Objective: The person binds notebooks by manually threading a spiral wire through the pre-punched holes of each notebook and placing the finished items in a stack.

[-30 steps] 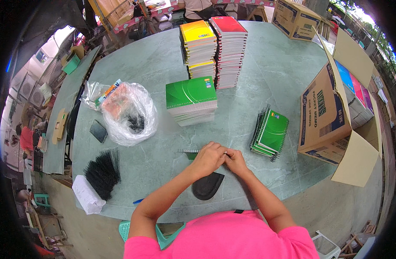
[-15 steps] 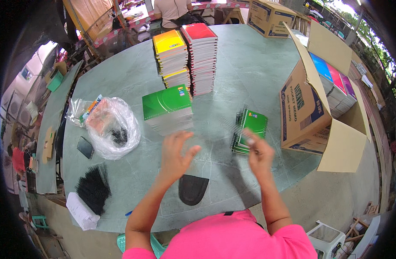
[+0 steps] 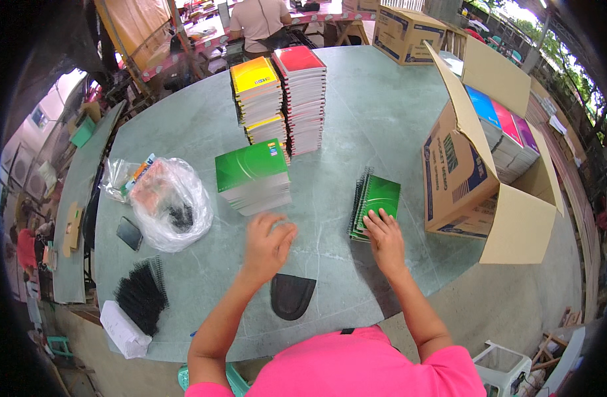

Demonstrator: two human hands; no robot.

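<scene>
My right hand (image 3: 385, 241) lies with its fingers stretched over the lower part of a small pile of green spiral notebooks (image 3: 381, 198), whose black coils stick out along the left side. My left hand (image 3: 267, 246) is over the table just in front of a taller stack of green-covered pads (image 3: 250, 169); its fingers are loosely bent and apart, with nothing visible in them. Between my forearms sits a flat black rounded pad (image 3: 293, 296). Loose black wire spirals (image 3: 142, 291) are heaped at the left, beside a white paper bundle (image 3: 123, 331).
Behind the green stack stand tall piles of yellow notebooks (image 3: 258, 99) and red notebooks (image 3: 303, 99). An open carton (image 3: 459, 172) with coloured notebooks is at the right. On the left are a clear plastic bag (image 3: 174, 221) and a dark phone (image 3: 129, 231). A person (image 3: 258, 26) sits farther back.
My right hand has come down onto the small green notebook pile, where a blurred notebook or coil was moving. The left hand's fingers have curled a little more.
</scene>
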